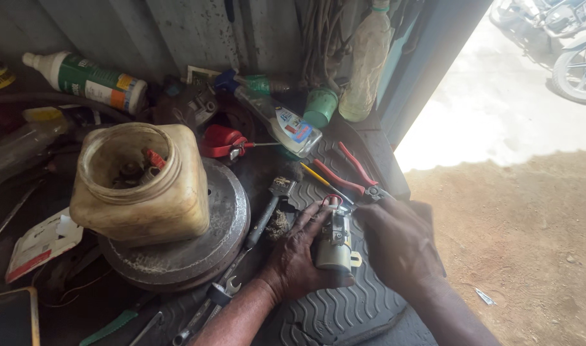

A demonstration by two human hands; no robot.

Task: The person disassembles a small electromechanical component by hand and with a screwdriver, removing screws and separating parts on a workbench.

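Centrally, lower middle of frame: small cylindrical electrical part (334, 247), pale metal body with terminals and a red wire loop on top, held just above a ribbed black rubber mat (344, 307). Gripped by left hand (299, 256), fingers wrapped around the body from the left and pressed against it. Right hand (398, 240) closed in from the right, fingertips at the upper end of the part near the terminals; exact pinch hidden behind the knuckles, cannot tell whether anything small is held there.

Just above the hands: red-handled pliers (347, 173) and a yellow-handled screwdriver (318, 176) lying on the mat. Left of the hands: dirty wire brush (270, 211), spanners (209, 301) below it, and a brake drum (197, 250) carrying a grimy cut-open plastic jug (139, 186) full of small parts. Upper part of frame: oil bottle (286, 125), white and green bottle (88, 80), red strap item (222, 141), all crowded against a metal wall. Right of frame: bare dirt ground (523, 230), sunlit, with a motorcycle wheel (578, 74) at upper right.

Risks noted: greasy fingers, so possible slip of the part onto mat or dirt; thin red wire exposed to snagging or breaking under finger pressure; loose small fasteners, if freed, likely lost among the clutter or in the dirt.
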